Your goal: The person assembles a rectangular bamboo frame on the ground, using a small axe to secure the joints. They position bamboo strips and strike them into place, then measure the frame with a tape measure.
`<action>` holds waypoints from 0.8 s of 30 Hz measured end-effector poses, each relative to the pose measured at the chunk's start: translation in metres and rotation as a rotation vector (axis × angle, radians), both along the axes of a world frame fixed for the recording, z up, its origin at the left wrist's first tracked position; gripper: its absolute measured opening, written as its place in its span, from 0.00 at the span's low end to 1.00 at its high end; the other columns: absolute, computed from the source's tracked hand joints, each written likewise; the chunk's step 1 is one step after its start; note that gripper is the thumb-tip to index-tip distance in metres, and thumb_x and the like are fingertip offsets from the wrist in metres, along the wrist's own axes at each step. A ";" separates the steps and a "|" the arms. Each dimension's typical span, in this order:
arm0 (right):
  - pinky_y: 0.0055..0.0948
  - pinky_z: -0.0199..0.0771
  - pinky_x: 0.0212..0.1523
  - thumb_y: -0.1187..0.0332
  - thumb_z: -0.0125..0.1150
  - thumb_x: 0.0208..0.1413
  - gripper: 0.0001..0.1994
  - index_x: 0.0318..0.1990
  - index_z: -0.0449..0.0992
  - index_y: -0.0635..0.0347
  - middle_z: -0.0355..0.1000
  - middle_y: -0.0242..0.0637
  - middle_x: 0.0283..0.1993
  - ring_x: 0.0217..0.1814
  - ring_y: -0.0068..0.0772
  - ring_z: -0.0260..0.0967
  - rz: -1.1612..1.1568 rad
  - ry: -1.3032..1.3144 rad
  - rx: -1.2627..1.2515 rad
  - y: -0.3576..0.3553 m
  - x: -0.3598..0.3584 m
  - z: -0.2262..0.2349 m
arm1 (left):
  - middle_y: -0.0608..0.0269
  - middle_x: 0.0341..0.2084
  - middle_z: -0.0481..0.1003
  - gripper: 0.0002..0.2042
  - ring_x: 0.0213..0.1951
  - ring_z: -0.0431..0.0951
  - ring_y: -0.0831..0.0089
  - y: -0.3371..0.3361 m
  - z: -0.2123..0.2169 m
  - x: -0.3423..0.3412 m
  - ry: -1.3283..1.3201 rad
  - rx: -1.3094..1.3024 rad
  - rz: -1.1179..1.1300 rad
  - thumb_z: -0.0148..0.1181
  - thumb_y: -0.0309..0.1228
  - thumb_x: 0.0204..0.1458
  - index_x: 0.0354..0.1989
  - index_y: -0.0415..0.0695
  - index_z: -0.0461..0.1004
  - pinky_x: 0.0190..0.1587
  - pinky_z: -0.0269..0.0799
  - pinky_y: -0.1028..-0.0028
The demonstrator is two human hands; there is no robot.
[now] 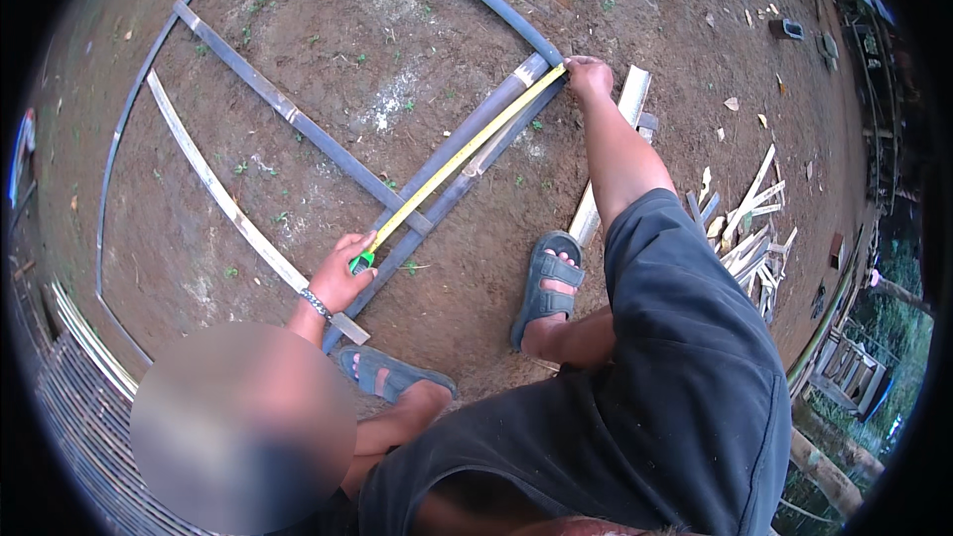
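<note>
A yellow tape measure [469, 151] is stretched between my two hands, along dark bamboo poles on the ground. My left hand [342, 273], with a chain bracelet at the wrist, is closed round its green case at the near left end. Up at the far right end, my right hand [590, 77] pinches the tape's tip where a curved dark bamboo piece [496, 8] meets the straight dark pole [476, 124]. Beneath the tape runs a second pole [462, 184], parallel to the first. A dark crossbar [298, 119] slants from these poles to the far left.
A pale curved strip [218, 189] lies left of the crossbar. My sandalled feet [548, 293] stand beside the poles. At right are a pale split length [633, 94] and a pile of wood offcuts [749, 248]. A slatted surface [89, 437] shows lower left; a blurred patch hides part beside it.
</note>
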State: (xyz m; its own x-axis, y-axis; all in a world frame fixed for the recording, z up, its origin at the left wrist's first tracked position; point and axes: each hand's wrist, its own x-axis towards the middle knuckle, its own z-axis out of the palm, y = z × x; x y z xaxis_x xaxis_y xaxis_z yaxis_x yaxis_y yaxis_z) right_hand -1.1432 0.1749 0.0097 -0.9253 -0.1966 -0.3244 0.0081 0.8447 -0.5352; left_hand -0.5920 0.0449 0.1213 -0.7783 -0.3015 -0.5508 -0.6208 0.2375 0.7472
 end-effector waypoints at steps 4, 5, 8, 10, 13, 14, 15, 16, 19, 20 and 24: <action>0.32 0.77 0.51 0.55 0.70 0.56 0.10 0.40 0.88 0.46 0.84 0.34 0.43 0.45 0.33 0.81 0.097 0.094 -0.053 0.035 -0.046 -0.019 | 0.51 0.56 0.70 0.33 0.59 0.73 0.57 0.013 -0.028 -0.009 0.060 0.032 0.013 0.66 0.27 0.50 0.69 0.44 0.68 0.65 0.65 0.68; 0.32 0.77 0.50 0.55 0.70 0.57 0.10 0.40 0.88 0.46 0.84 0.34 0.43 0.45 0.32 0.81 0.061 0.065 -0.027 0.029 -0.020 -0.021 | 0.51 0.57 0.70 0.34 0.60 0.72 0.58 0.014 -0.024 0.000 0.022 0.029 0.009 0.67 0.28 0.50 0.69 0.45 0.67 0.65 0.65 0.68; 0.32 0.78 0.49 0.56 0.70 0.57 0.09 0.41 0.89 0.45 0.85 0.34 0.41 0.43 0.30 0.81 0.046 0.068 0.043 0.012 -0.003 0.001 | 0.52 0.57 0.70 0.34 0.60 0.72 0.59 0.016 -0.014 0.002 0.004 -0.003 0.008 0.66 0.29 0.51 0.70 0.46 0.67 0.65 0.65 0.68; 0.28 0.73 0.33 0.62 0.72 0.56 0.09 0.41 0.88 0.53 0.82 0.33 0.33 0.29 0.23 0.74 -0.064 -0.007 -0.079 0.015 -0.011 0.000 | 0.52 0.57 0.70 0.33 0.60 0.72 0.59 0.018 -0.022 -0.004 0.014 0.001 -0.004 0.66 0.29 0.52 0.70 0.46 0.66 0.65 0.65 0.69; 0.28 0.72 0.32 0.61 0.72 0.57 0.10 0.41 0.88 0.55 0.81 0.32 0.33 0.29 0.23 0.73 -0.033 0.037 -0.063 0.015 -0.013 -0.003 | 0.53 0.57 0.70 0.33 0.59 0.73 0.58 0.023 -0.031 -0.003 0.004 -0.013 -0.013 0.65 0.31 0.53 0.71 0.47 0.66 0.65 0.65 0.69; 0.28 0.72 0.33 0.61 0.72 0.57 0.10 0.41 0.88 0.54 0.82 0.32 0.34 0.30 0.22 0.73 -0.033 0.028 -0.094 0.013 -0.014 0.000 | 0.53 0.56 0.70 0.33 0.59 0.73 0.58 0.024 -0.032 -0.003 -0.002 -0.016 -0.009 0.64 0.31 0.53 0.71 0.47 0.66 0.65 0.65 0.69; 0.29 0.74 0.38 0.59 0.72 0.56 0.12 0.43 0.88 0.51 0.83 0.32 0.37 0.34 0.25 0.76 0.014 0.042 -0.022 0.012 -0.014 0.001 | 0.53 0.55 0.69 0.33 0.58 0.73 0.57 0.025 -0.033 -0.002 0.014 -0.021 0.007 0.64 0.30 0.53 0.70 0.46 0.66 0.64 0.66 0.69; 0.31 0.75 0.41 0.58 0.72 0.56 0.12 0.44 0.88 0.50 0.83 0.34 0.38 0.37 0.27 0.78 0.053 0.074 0.047 0.012 -0.011 0.003 | 0.53 0.55 0.69 0.33 0.58 0.73 0.57 0.026 -0.036 0.000 0.016 -0.025 0.009 0.63 0.30 0.53 0.71 0.46 0.65 0.64 0.66 0.68; 0.35 0.75 0.55 0.56 0.70 0.56 0.13 0.46 0.87 0.47 0.83 0.41 0.47 0.53 0.35 0.79 0.136 0.079 0.230 0.011 -0.020 0.013 | 0.52 0.55 0.68 0.32 0.57 0.73 0.56 0.030 -0.040 -0.003 -0.003 -0.039 0.018 0.62 0.29 0.54 0.71 0.46 0.65 0.63 0.67 0.67; 0.36 0.74 0.57 0.56 0.70 0.56 0.14 0.47 0.86 0.46 0.82 0.41 0.49 0.55 0.36 0.78 0.186 0.155 0.300 0.008 -0.017 0.017 | 0.52 0.55 0.68 0.32 0.58 0.72 0.56 0.031 -0.041 -0.003 0.000 -0.047 0.025 0.62 0.29 0.54 0.71 0.46 0.65 0.63 0.67 0.67; 0.41 0.70 0.65 0.56 0.70 0.55 0.21 0.56 0.82 0.47 0.77 0.43 0.57 0.62 0.45 0.72 0.400 0.487 0.396 -0.023 0.035 0.049 | 0.51 0.57 0.67 0.32 0.58 0.72 0.54 0.036 -0.043 0.002 -0.008 -0.080 0.054 0.62 0.29 0.54 0.71 0.47 0.65 0.63 0.67 0.67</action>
State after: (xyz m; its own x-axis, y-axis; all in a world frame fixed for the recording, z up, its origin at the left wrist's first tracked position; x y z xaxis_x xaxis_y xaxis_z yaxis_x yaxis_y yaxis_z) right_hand -1.1079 0.1519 0.0591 -0.8649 -0.5018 -0.0123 -0.5005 0.8640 -0.0542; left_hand -0.5899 0.0809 0.0785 -0.7556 -0.3862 -0.5290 -0.6398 0.2623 0.7224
